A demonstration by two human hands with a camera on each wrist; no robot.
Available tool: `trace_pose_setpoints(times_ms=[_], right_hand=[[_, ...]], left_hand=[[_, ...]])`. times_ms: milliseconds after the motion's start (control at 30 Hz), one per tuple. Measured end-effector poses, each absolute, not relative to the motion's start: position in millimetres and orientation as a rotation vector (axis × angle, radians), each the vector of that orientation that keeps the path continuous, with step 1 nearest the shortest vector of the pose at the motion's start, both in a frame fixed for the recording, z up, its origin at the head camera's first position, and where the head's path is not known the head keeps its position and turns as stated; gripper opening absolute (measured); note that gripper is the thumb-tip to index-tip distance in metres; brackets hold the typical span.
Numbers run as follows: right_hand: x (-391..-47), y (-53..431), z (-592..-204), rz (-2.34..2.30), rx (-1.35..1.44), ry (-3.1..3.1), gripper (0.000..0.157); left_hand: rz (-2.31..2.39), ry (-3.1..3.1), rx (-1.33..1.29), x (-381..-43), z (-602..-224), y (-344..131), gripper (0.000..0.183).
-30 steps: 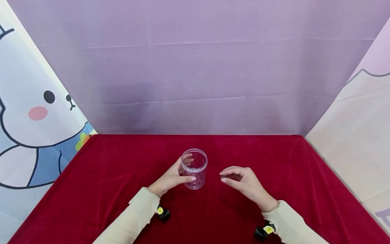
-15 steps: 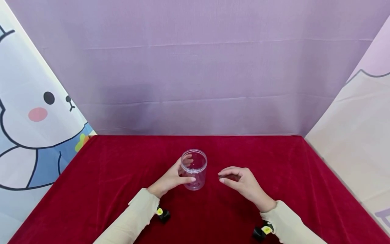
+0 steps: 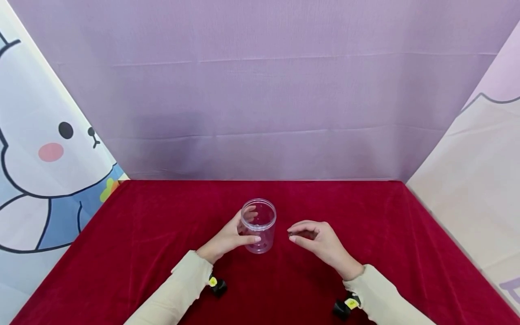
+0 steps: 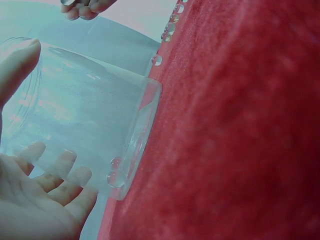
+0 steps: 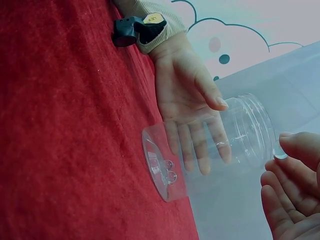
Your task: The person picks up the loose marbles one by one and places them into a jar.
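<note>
My left hand (image 3: 228,234) holds an upright, lidless clear plastic jar (image 3: 267,234), thumb on the near side and fingers round the far side. Two clear glass marbles (image 5: 171,177) lie at the bottom of the jar, plainest in the right wrist view. Just to the right of the jar, my right hand (image 3: 321,243) pinches a clear marble (image 5: 281,155) between thumb and fingertips. In the right wrist view that marble appears close by the jar's open rim.
Several more clear marbles (image 4: 171,27) lie in a row on the red cloth (image 3: 162,212) beyond the jar, with a single one (image 4: 157,60) nearer to it. A lilac curtain (image 3: 260,113) hangs at the back, and printed cloths (image 3: 53,180) hang at both sides.
My right hand has moved a little left, closer to the jar, with the marble still pinched. The left hand and jar have stayed almost where they were.
</note>
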State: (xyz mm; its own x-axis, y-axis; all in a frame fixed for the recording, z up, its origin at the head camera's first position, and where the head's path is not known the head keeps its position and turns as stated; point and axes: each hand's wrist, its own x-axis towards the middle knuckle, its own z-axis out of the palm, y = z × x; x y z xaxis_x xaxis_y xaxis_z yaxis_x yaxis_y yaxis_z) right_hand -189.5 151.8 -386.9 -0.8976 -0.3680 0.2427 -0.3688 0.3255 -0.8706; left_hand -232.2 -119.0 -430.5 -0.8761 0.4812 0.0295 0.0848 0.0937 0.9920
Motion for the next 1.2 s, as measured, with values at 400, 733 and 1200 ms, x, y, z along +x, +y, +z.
trace_pose_setpoints(times_ms=[400, 733, 1200], right_hand=[[-195.8, 143.4, -386.1, 1.66, 0.712, -2.537, 0.018], [-200.9, 138.7, -387.4, 1.683, 0.725, -2.486, 0.018], [-191.2, 123.2, -354.4, 1.688, 0.621, -2.502, 0.017]], left_hand=[[1.851, 2.075, 0.569, -233.4, -430.5, -119.1, 0.084], [1.851, 2.076, 0.569, -233.5, -431.8, -118.3, 0.083], [1.86, 2.082, 0.572, -233.9, -432.8, -117.2, 0.081]])
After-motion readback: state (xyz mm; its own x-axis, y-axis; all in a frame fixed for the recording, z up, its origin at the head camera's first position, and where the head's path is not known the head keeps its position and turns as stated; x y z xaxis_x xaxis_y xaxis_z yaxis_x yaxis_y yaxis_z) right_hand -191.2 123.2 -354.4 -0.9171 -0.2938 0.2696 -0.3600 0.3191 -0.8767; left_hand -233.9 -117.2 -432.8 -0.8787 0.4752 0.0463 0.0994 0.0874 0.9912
